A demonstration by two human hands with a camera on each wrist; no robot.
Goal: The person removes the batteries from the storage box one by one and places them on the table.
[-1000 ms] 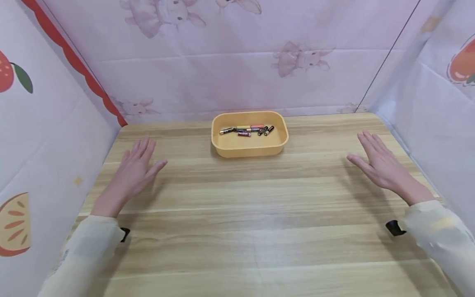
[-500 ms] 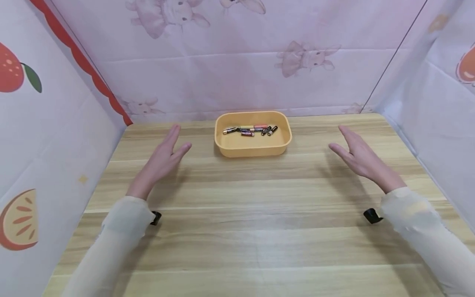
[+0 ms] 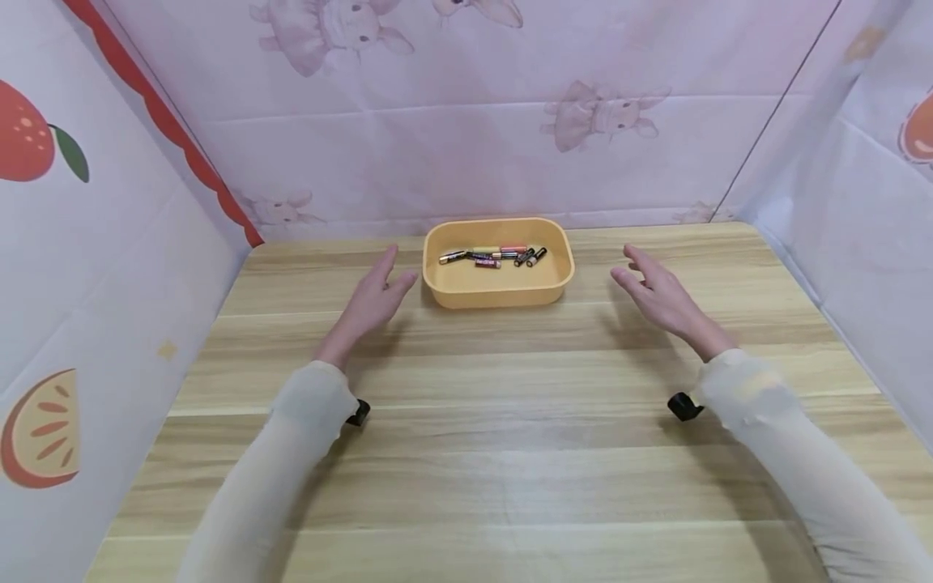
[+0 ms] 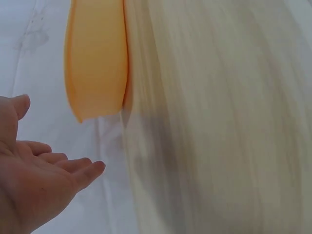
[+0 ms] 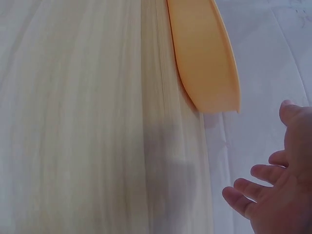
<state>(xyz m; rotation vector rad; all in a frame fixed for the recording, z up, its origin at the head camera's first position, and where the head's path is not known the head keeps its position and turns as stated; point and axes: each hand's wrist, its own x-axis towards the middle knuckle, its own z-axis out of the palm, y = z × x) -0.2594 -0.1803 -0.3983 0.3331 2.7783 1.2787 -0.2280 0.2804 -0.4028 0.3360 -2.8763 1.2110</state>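
A yellow-orange plastic bin stands at the back of the wooden table, with several small batteries lying loose inside in black, red and yellow. Just left of the bin, my left hand hovers over the table, its fingers relaxed and nothing held. My right hand hangs to the bin's right, a wider gap away, also holding nothing. In the left wrist view the palm and loosely spread fingers face the bin's outer wall. The right wrist view shows the bin beyond the right fingertips.
The wood-grain table stretches in front of the bin. A pink rabbit-print cloth hangs right behind it. White fruit-print cloths close in both sides. Black wrist-worn devices stick out beneath the sleeves.
Both hands have moved inward from the table's sides toward the bin, the left one ending closer to it. The head view has shifted slightly; the bin and batteries stay in place.
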